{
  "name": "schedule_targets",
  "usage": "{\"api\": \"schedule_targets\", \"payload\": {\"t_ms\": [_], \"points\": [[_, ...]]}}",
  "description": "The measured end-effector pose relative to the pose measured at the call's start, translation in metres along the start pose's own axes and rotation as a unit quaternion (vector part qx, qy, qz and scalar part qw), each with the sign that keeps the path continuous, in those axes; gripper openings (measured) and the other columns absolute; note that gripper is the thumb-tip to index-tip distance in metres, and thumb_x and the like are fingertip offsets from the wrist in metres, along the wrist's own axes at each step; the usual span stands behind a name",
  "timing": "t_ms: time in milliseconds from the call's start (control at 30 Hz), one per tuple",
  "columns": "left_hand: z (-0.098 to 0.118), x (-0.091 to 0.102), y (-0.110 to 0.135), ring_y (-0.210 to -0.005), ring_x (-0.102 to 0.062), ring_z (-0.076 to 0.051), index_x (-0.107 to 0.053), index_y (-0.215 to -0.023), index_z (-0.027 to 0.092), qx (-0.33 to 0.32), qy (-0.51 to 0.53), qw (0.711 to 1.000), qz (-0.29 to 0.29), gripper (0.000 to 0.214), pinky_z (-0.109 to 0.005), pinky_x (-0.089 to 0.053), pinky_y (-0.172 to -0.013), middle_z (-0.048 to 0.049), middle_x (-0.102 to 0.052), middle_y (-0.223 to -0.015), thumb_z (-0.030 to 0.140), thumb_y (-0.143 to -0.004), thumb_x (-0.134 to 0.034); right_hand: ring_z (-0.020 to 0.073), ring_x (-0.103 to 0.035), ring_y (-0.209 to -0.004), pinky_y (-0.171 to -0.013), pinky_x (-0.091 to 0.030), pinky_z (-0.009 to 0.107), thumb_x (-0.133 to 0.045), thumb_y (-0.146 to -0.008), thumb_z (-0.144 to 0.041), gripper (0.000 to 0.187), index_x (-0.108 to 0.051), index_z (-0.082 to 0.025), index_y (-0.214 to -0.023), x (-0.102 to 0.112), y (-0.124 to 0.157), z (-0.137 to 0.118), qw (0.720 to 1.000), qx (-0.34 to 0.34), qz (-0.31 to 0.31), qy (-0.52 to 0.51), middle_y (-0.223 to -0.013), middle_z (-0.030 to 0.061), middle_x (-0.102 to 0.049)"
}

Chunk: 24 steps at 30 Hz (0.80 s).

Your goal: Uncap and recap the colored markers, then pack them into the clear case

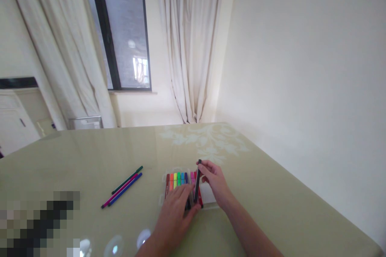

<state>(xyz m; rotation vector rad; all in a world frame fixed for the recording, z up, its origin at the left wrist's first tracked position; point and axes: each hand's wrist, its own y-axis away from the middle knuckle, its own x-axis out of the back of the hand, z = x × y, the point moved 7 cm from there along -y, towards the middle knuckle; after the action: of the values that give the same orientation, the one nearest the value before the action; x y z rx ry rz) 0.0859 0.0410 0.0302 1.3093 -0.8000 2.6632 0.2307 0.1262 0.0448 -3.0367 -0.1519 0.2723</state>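
An opened clear plastic marker case [162, 200] lies on the table, with several colored markers [179, 178] lined up in its left half. Pink and red markers [192, 176] sit at the left side of its other half, beside a bare whitish part. My right hand [216, 180] pinches a black marker [197, 182] near its upper end and keeps it tilted over the middle of the case. My left hand [177, 204] rests over the lower part of the case, fingers and thumb apart, covering some markers. Its thumb is close to the black marker's lower end.
To the left on the pale green table [256, 213] lie a green marker [127, 180], a magenta marker [120, 191] and a blue marker [125, 189]. A wall [301, 88] runs along the right side. Curtains [193, 48] and a window [126, 28] stand behind the table.
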Motion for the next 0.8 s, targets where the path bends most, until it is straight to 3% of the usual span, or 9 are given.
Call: {"api": "schedule_targets", "payload": {"t_ms": [100, 233, 367, 567, 800], "points": [[0.005, -0.011, 0.003, -0.136, -0.054, -0.028, -0.052, -0.146, 0.032, -0.058, -0.091, 0.993, -0.041, 0.054, -0.049, -0.043, -0.115, -0.0039, -0.058, -0.149, 0.041, -0.094, -0.064, 0.0125, -0.058, -0.061, -0.054, -0.042, 0.023, -0.078, -0.075, -0.049, 0.035, -0.071, -0.017, -0.088, 0.018, -0.007, -0.001, 0.998, 0.002, 0.033, 0.049, -0.071, -0.0008, -0.066], [0.003, -0.012, 0.005, -0.133, -0.055, -0.027, -0.056, -0.141, 0.034, -0.048, -0.149, 0.987, -0.048, 0.047, -0.049, -0.045, -0.113, -0.0018, -0.061, -0.146, 0.036, -0.094, -0.062, 0.015, -0.062, -0.058, -0.051, -0.043, 0.024, -0.074, -0.077, -0.046, 0.031, -0.068, -0.017, -0.088, 0.031, -0.013, 0.005, 0.986, -0.026, 0.036, 0.161, -0.069, 0.0007, -0.067], [0.004, -0.009, 0.007, -0.129, -0.057, -0.028, -0.056, -0.141, 0.032, -0.052, -0.173, 0.983, -0.038, 0.048, -0.049, -0.045, -0.111, -0.0041, -0.062, -0.142, 0.038, -0.094, -0.062, 0.0172, -0.066, -0.058, -0.052, -0.045, 0.025, -0.069, -0.084, -0.037, 0.021, -0.07, -0.017, -0.088, 0.021, -0.011, 0.013, 0.958, -0.027, 0.009, 0.287, -0.072, 0.0039, -0.072], [0.007, -0.012, 0.01, -0.131, -0.053, -0.029, -0.048, -0.147, 0.04, -0.082, -0.221, 0.971, -0.027, 0.054, -0.051, -0.043, -0.109, -0.0048, -0.057, -0.145, 0.029, -0.095, -0.057, 0.0186, -0.071, -0.073, -0.07, -0.049, 0.027, -0.073, -0.084, -0.025, 0.015, -0.072, -0.018, -0.097, 0.007, -0.004, 0.009, 0.895, 0.022, 0.029, 0.445, -0.076, 0.0038, -0.076], [0.009, -0.014, 0.01, -0.13, -0.053, -0.03, -0.046, -0.148, 0.04, -0.083, -0.234, 0.968, -0.026, 0.058, -0.053, -0.044, -0.108, -0.0058, -0.057, -0.144, 0.025, -0.093, -0.058, 0.0159, -0.069, -0.071, -0.066, -0.049, 0.024, -0.072, -0.079, -0.015, 0.015, -0.071, -0.019, -0.094, 0.007, 0.0, 0.009, 0.896, 0.0, -0.017, 0.444, -0.078, 0.0021, -0.075]]}}
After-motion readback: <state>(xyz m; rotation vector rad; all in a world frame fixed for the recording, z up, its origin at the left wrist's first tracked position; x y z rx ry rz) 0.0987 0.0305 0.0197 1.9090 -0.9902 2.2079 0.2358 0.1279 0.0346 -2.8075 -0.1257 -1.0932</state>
